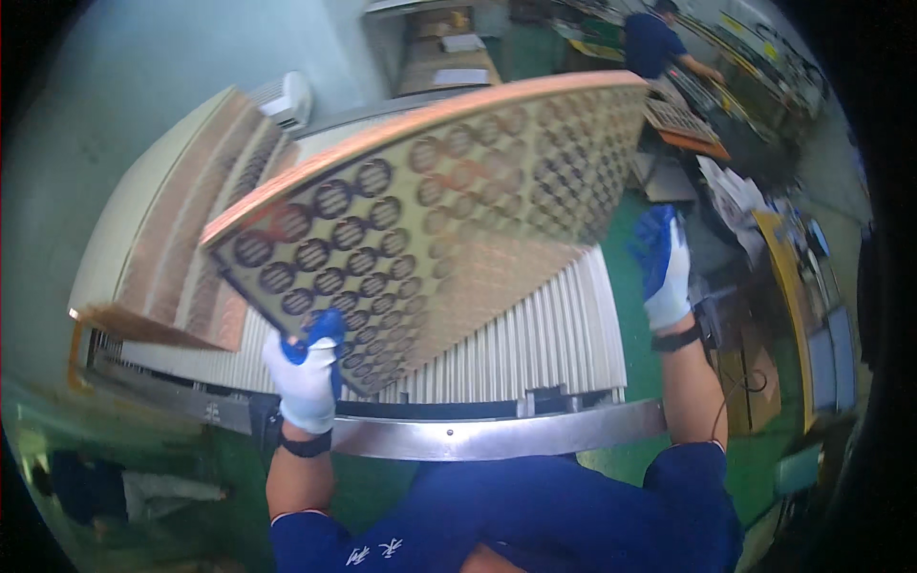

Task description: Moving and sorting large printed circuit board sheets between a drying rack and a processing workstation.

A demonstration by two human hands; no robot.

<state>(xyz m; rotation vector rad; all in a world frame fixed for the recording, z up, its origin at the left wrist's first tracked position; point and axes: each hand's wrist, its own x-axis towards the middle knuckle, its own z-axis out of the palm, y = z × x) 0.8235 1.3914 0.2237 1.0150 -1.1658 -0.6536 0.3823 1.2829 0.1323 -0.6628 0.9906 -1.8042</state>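
Note:
A large thin panel with rows of dark round copper patterns (373,272) stands tilted before me, its long copper-coloured upper edge slanting up to the right. My left hand (308,368), in a white and blue glove, is closed on the panel's lower left edge. Well to the right of the panel, my right hand (666,267) is raised in the same kind of glove. It looks open, with its fingers stretched upward and somewhat smeared, apart from the panel. Under the panel lies a ribbed white roller bed (535,334).
To the left on the bed leans a stack of similar panels (162,229). A curved metal rail (497,432) runs between me and the bed. A co-worker (659,43) stands at the far right by a bench with panels (686,124). A cardboard box (750,382) is at right.

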